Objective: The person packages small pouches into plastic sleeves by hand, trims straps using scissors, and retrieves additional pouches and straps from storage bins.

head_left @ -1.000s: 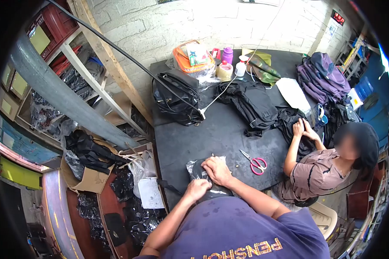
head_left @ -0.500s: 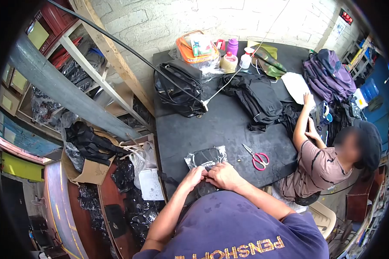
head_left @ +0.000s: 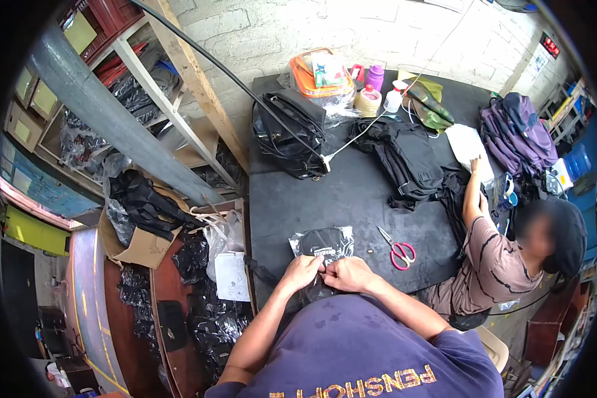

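Observation:
A clear plastic packet [head_left: 324, 243] with a black item and white lettering inside lies at the table's near edge. My left hand [head_left: 303, 272] is closed, its fingers gripping the near part of this packet. Right beside it, my right hand [head_left: 347, 273] is also closed on the packet, knuckles up, the two hands almost touching. Part of the packet is hidden under my hands and against my body. Scissors with pink handles [head_left: 401, 255] rest on the table to the right of my right hand, blades partly apart.
The dark table [head_left: 331, 199] holds a black handbag [head_left: 288, 136], a black backpack [head_left: 404, 159], a purple bag [head_left: 517, 136] and bottles [head_left: 374, 78]. At the right, a co-worker [head_left: 494, 265] reaches toward a white sheet [head_left: 467, 152]. A cardboard box [head_left: 142, 245] stands left.
My right hand's fingers have curled in from a flatter pose, and more of the packet's lettering shows. The whole scene has shifted slightly right as my head turned.

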A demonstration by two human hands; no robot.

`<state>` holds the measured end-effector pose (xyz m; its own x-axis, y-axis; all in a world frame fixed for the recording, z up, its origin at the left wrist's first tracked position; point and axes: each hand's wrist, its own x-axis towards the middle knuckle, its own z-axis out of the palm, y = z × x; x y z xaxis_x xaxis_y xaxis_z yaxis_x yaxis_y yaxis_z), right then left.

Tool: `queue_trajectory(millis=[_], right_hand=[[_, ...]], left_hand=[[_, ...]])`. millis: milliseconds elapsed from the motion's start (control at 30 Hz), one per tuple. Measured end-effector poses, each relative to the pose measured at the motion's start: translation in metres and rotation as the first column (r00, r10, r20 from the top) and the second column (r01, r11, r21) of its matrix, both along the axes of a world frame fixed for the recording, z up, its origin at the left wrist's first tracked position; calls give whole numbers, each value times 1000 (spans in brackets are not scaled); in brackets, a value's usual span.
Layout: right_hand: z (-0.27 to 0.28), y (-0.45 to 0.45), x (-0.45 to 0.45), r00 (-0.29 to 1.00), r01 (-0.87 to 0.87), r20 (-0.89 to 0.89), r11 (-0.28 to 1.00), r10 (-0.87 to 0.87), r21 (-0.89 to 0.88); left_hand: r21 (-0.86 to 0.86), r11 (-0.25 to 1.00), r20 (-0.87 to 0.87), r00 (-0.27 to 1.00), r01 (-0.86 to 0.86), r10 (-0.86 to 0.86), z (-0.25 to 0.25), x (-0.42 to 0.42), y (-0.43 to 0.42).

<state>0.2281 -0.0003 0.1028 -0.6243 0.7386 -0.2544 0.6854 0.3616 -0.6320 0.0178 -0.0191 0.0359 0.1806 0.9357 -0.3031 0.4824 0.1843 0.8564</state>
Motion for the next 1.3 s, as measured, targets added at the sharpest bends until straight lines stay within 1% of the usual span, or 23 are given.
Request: queue_trajectory(millis=[67, 100, 200, 267, 333, 500, 567, 633, 733, 767, 800, 833, 867, 900, 967, 1000, 1067, 1100, 1167, 1200, 1233, 1267, 1300], right_hand=[[0, 4, 2, 1000, -26, -12, 999, 25, -35], [0, 6, 3, 999, -49, -23, 997, 47, -67], [-12, 8, 14, 991, -93, -104, 991, 84, -92], [-25, 8, 25, 965, -130, -238, 990, 113, -60], [-27, 5, 32, 959, -129, -263, 989, 104, -76], [-32, 1, 36, 948, -123, -307, 984, 79, -126], [-30, 5, 37, 949, -124, -306, 984, 80, -125], [-14, 10, 42, 971, -160, -197, 982, 137, -103], [-11, 10, 38, 973, -201, -138, 975, 187, -93], [-11, 9, 34, 967, -230, -131, 970, 219, -83], [-9, 10, 29, 959, -264, -122, 962, 255, -69], [-3, 12, 22, 959, -267, -120, 961, 258, -68], [4, 13, 13, 954, -293, -105, 950, 283, -105], [13, 17, 3, 947, -319, -91, 938, 308, -139], [13, 24, -3, 940, -342, -74, 924, 334, -174], [-1, 30, -5, 964, -240, -188, 920, 187, -311], [-27, 41, -10, 929, -79, -337, 806, -154, -586], [-32, 41, -10, 929, -79, -337, 807, -154, -585], [-42, 42, -7, 815, 39, -376, 688, -442, -725], [-42, 41, -5, 729, 80, -370, 609, -576, -789], [-43, 36, -3, 726, 83, -371, 609, -579, -789], [-44, 29, -1, 782, 65, -488, 830, -387, -554], [-43, 22, 0, 829, 22, -535, 964, -165, -264]], left_hand=[[43, 999, -122, 992, -18, 23, 13, 5, -2], [44, 999, -122, 992, -22, 27, 17, 10, -2], [321, 934, -277, 927, -158, 252, 25, 21, -6], [376, 917, -312, 913, -135, 263, 12, 18, -7], [486, 870, -375, 880, -82, 292, -5, 12, -6], [441, 886, -332, 891, -143, 309, -16, 1, -7], [366, 913, -226, 934, -182, 277, -2, -1, -11], [329, 923, -169, 949, -200, 266, 12, -5, -16], [370, 922, -357, 933, 110, 32, 24, -17, -36], [367, 923, -357, 934, 113, 27, 19, -15, -37], [211, 977, -129, 990, -33, 61, 11, -10, -34], [18, 990, 96, 986, -140, 138, 4, -5, -32], [-190, 962, 296, 923, -198, 248, -2, -4, -32], [-183, 962, 297, 922, -201, 249, 2, -5, -32], [-416, 901, 486, 808, -122, 334, 9, -4, -36], [-517, 854, 560, 733, -55, 387, 11, -4, -38], [-475, 876, 521, 777, -80, 354, 11, -1, -39], [-433, 895, 476, 817, -106, 327, 9, 0, -40], [-384, 914, 429, 852, -130, 301, 6, -2, -39], [-438, 891, 460, 821, -123, 339, 0, -6, -36], [-493, 863, 485, 789, -110, 377, -6, -11, -35], [-546, 833, 506, 756, -93, 416, -12, -15, -35], [-546, 833, 507, 757, -88, 412, -13, -16, -35]])
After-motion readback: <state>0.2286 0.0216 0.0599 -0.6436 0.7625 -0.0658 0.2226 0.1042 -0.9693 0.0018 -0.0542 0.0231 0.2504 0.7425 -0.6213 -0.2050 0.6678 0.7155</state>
